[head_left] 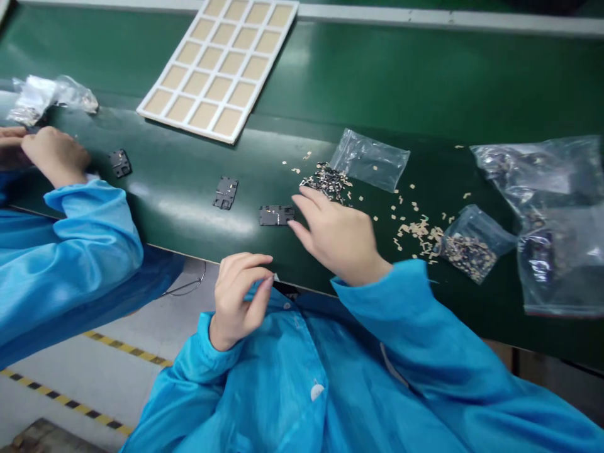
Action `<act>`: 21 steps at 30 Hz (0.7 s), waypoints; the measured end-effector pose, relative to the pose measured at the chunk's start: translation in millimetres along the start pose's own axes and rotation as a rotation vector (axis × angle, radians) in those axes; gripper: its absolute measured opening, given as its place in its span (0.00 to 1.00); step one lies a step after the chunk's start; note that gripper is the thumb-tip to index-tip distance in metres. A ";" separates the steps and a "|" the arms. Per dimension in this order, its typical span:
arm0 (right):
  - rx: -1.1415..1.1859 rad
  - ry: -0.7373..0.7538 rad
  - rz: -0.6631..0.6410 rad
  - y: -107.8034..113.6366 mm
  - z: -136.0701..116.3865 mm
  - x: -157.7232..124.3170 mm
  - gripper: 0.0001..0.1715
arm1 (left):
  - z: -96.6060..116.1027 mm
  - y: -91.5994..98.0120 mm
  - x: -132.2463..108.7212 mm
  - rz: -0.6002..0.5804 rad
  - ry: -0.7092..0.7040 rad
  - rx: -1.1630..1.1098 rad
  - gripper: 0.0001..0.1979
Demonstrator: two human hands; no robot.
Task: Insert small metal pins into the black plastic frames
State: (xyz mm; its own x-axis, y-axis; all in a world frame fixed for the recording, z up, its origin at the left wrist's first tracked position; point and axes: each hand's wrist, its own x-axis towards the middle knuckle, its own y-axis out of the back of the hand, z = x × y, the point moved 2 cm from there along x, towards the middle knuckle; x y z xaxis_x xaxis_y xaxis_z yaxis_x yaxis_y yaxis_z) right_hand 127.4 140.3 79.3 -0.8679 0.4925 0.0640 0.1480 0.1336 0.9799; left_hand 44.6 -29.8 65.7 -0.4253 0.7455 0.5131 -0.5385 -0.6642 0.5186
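My right hand lies on the green belt, fingers stretched out, their tips touching a small dark flat part. My left hand hangs off the belt's near edge over my blue coat, fingers curled in a loose pinch; what is in them, if anything, I cannot make out. A second dark part lies further left on the belt. A heap of tiny dark and tan pieces sits just beyond my right hand.
A co-worker's hand and blue sleeve work at the left, near a third dark part. A white gridded tray lies at the back. Clear plastic bags and scattered tan bits lie on the right.
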 end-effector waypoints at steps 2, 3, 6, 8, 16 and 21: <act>-0.060 0.057 0.084 11.7 13.9 -25.9 0.21 | -9.4 -1.0 -2.7 0.005 0.052 -0.015 0.05; -0.077 0.077 0.108 15.2 23.0 -39.2 0.21 | -13.5 -2.4 -3.5 0.002 0.079 -0.031 0.05; -0.131 0.104 0.049 14.0 48.4 -72.1 0.23 | -22.1 -10.8 -3.0 -0.013 0.143 -0.112 0.05; -0.153 0.107 0.008 7.9 57.1 -84.9 0.24 | -24.1 -18.0 -0.4 -0.019 0.152 -0.163 0.04; -0.065 0.100 -0.013 -5.1 55.9 -89.8 0.22 | -28.0 -33.1 4.7 -0.077 0.109 -0.109 0.06; -0.062 0.150 -0.076 -8.0 57.7 -84.2 0.19 | -30.5 -33.9 2.5 -0.099 0.121 -0.096 0.05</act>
State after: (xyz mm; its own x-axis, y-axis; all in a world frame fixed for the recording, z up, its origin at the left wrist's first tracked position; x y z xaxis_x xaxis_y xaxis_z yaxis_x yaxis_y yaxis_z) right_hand 226.7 147.3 55.1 -0.9373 0.3482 0.0127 0.0543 0.1100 0.9925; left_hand 39.6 -3.7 28.6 -0.4478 0.8122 0.3740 -0.6464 -0.5830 0.4922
